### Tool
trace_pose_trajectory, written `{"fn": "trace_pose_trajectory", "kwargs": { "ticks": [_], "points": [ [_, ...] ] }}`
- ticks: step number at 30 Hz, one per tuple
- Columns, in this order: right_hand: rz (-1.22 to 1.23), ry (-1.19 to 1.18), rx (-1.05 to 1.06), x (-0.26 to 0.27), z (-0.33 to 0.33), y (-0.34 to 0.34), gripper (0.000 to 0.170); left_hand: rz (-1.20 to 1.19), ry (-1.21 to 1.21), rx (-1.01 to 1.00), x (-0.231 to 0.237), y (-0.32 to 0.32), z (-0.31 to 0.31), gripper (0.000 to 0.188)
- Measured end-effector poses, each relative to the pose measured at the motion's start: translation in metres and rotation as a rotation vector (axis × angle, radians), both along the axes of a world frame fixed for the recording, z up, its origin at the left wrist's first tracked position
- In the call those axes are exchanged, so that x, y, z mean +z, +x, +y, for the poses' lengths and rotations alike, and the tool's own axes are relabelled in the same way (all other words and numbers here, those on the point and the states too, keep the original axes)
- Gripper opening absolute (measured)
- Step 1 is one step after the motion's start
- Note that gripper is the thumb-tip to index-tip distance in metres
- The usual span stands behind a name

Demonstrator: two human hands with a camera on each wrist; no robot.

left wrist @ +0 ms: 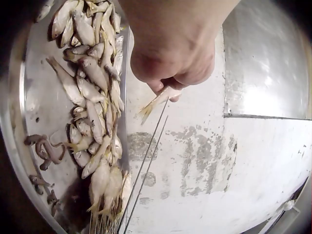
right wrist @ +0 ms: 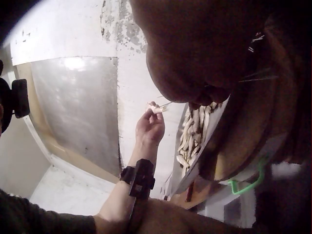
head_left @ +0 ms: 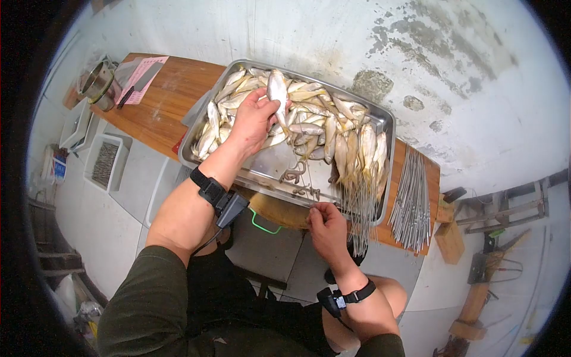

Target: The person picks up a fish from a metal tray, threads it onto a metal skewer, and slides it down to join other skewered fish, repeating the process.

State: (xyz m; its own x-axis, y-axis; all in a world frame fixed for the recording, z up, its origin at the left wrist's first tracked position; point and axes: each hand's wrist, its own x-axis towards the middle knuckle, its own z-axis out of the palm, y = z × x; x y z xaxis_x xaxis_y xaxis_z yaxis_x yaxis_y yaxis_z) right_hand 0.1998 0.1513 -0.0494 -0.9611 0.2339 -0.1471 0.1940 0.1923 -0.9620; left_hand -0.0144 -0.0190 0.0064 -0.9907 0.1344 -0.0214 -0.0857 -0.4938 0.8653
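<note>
The left hand (head_left: 254, 122) pinches a silvery, yellow-tailed fish (head_left: 277, 89) above the metal tray (head_left: 388, 128). In the left wrist view its tail (left wrist: 155, 103) sticks out below the fingers, beside two thin metal skewers (left wrist: 155, 139). Near the tray's front edge, the right hand (head_left: 328, 232) has its fingers curled round the thin skewers' lower end, largely hidden by the fingers. Many loose fish (head_left: 306, 128) fill the tray's back and left. Skewered fish (head_left: 355, 149) lie at its right side, their metal sticks hanging over the edge.
A bundle of metal skewers (head_left: 411, 199) lies on the wooden board right of the tray. At the left are a knife (head_left: 143, 83) on pink paper, a metal pot (head_left: 98, 86) and a white bin (head_left: 107, 160) of skewers. Fish innards (head_left: 294, 174) lie in the tray's front.
</note>
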Motion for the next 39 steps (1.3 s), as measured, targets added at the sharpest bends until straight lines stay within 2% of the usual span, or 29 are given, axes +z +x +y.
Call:
{"fn": "trace_pose_trajectory", "kwargs": {
  "ticks": [4, 11, 13, 17, 20, 29, 31, 35, 39],
  "points": [
    [-0.029, -0.064, -0.001, -0.003, -0.003, 0.001, 0.013, -0.003, 0.013, -0.001, 0.0, 0.002, 0.004, 0.035],
    [-0.029, -0.009, -0.009, -0.006, -0.007, 0.001, 0.013, -0.022, 0.017, 0.011, -0.002, 0.001, 0.005, 0.034],
    [-0.091, -0.032, -0.033, -0.004, -0.01, 0.002, 0.023, -0.005, 0.029, 0.004, -0.003, 0.001, 0.005, 0.035],
    [-0.091, -0.06, -0.056, -0.013, -0.015, 0.001, 0.022, -0.006, 0.007, 0.012, -0.004, 0.004, 0.009, 0.034],
    [-0.019, 0.057, -0.073, -0.021, -0.016, 0.0, 0.021, -0.021, 0.016, -0.004, -0.007, 0.002, 0.007, 0.034],
    [-0.056, -0.052, -0.054, -0.008, -0.021, -0.003, 0.021, -0.021, 0.018, 0.019, -0.003, 0.004, 0.008, 0.032],
    [-0.02, 0.022, -0.055, -0.006, -0.021, -0.006, 0.021, -0.001, 0.005, 0.014, -0.003, 0.004, 0.008, 0.032],
    [-0.048, 0.002, -0.068, -0.011, -0.021, -0.006, 0.021, -0.013, 0.014, 0.028, -0.005, 0.001, 0.007, 0.031],
    [0.05, 0.09, -0.067, -0.02, -0.02, -0.006, 0.021, -0.029, 0.015, 0.014, -0.007, 0.001, 0.007, 0.029]
  ]
}}
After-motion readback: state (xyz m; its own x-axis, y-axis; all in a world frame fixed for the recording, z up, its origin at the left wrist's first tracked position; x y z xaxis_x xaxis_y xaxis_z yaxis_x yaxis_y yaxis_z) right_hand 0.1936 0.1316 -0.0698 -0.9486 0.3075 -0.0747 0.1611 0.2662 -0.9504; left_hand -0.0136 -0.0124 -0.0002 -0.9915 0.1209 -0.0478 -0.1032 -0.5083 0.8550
